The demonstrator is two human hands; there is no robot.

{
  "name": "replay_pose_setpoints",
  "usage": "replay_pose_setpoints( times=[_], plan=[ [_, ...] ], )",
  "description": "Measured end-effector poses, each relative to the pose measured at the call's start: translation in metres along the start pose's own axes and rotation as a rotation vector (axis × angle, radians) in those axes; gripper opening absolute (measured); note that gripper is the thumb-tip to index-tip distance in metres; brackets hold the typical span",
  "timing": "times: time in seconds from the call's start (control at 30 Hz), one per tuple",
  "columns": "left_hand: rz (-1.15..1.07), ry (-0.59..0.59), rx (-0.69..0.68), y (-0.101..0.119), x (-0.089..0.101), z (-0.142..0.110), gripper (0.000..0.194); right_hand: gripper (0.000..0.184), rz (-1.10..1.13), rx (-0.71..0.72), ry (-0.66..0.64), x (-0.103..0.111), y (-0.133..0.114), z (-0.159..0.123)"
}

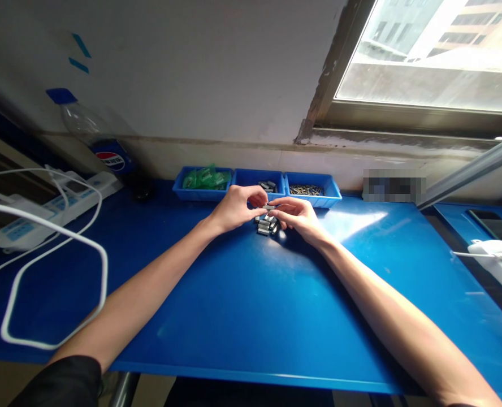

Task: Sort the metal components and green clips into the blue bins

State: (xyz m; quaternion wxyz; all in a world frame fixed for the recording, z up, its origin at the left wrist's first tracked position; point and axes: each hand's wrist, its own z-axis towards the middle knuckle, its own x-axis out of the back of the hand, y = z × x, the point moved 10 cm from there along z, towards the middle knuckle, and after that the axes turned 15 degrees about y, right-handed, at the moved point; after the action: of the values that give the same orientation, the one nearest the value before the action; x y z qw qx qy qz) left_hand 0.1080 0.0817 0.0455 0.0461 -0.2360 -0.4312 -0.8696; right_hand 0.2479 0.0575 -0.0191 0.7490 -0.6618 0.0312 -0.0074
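Note:
Both my hands meet near the back of the blue table. My left hand point(243, 204) pinches one end of a small silvery metal piece point(268, 207) between thumb and fingers. On its other end, the thumb and fingers of my right hand point(297, 217) are closed. Just below my fingertips, a small pile of similar short metal pieces point(264, 227) lies on the table, partly covered by my right hand. The exact kind of these pieces is too small to make out.
Three blue bins stand along the wall: one with green packets point(207, 178), one with metal pieces point(268, 185), one with screw-like parts point(306, 190). At left are a cola bottle point(114, 158), a power strip point(56, 212) and a looping white cable point(103, 265). A phone point(494, 225) lies far right.

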Motion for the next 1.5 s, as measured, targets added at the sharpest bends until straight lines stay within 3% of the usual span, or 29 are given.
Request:
replay_pose_setpoints(
  times=[0.23, 0.37, 0.47, 0.6, 0.77, 1.0, 1.17, 1.33, 1.5],
  plan=[
    [0.123, -0.011, -0.039, -0.001, -0.001, 0.000, 0.017, 0.038, 0.026, 0.016, 0.066, 0.004, 0.000, 0.003],
    [0.400, -0.098, -0.041, -0.009, 0.000, 0.000, 0.016, 0.058, 0.043, 0.039, 0.127, 0.011, -0.003, 0.004],
    [0.479, -0.162, 0.015, -0.017, 0.000, -0.002, 0.016, 0.066, 0.051, 0.056, 0.122, 0.011, -0.005, 0.004],
    [0.484, -0.217, 0.044, -0.021, -0.004, -0.005, 0.013, 0.052, 0.064, 0.054, 0.131, 0.013, -0.002, 0.005],
    [0.506, -0.223, 0.039, -0.025, -0.008, -0.009, 0.023, 0.036, 0.081, 0.017, 0.153, 0.018, 0.006, 0.007],
    [0.319, -0.061, 0.016, -0.019, 0.003, 0.001, 0.034, 0.030, 0.097, -0.005, 0.149, 0.018, 0.006, 0.008],
    [-0.005, 0.053, 0.193, -0.015, 0.012, 0.005, 0.020, 0.033, 0.047, 0.001, 0.121, 0.014, 0.005, 0.006],
    [-0.151, 0.122, 0.264, -0.017, 0.012, 0.005, 0.028, 0.039, 0.032, -0.008, 0.032, 0.004, 0.002, 0.002],
    [-0.266, 0.123, 0.314, -0.025, 0.002, 0.001, 0.035, 0.044, 0.016, -0.027, 0.075, 0.008, 0.002, 0.003]
  ],
)
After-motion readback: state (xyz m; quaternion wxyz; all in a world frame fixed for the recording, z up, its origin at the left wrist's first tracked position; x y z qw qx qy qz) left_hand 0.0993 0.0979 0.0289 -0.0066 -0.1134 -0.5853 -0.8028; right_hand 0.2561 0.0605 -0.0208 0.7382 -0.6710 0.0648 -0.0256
